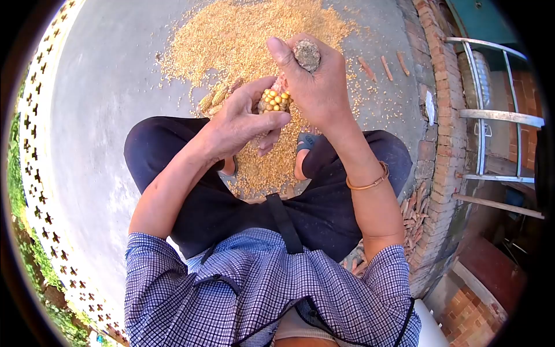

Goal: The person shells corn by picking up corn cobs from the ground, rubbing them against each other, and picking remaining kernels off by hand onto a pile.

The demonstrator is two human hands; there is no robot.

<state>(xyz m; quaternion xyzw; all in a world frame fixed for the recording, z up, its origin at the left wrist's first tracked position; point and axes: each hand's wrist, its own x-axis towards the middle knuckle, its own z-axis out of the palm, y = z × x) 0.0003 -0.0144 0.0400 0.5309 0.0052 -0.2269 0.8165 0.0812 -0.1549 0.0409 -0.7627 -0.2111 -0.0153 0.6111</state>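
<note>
Well, the corn cob [274, 102] sits between the two hands, cupped in the left hand [245, 113], whose thumb and fingers curl around its sides. Its yellow-kerneled part faces up toward the wearer, while a pinkish stripped part points away and toward the right hand [318, 81]. The cob is foreshortened, so the exact tilt of its long axis cannot be told. The right hand is clenched around a rough-ended piece [307, 55], its round end turned up at the wearer. Grey floor [110, 98] extends left of the left hand as far as a pierced wall [43, 191]; right of the right hand, the floor stops at a brick edging [448, 115]. Loose kernels [260, 29] spread beyond and beneath both hands, with kerneled cobs [217, 98] just past the left one. Bent knees flank the forearms.
</note>
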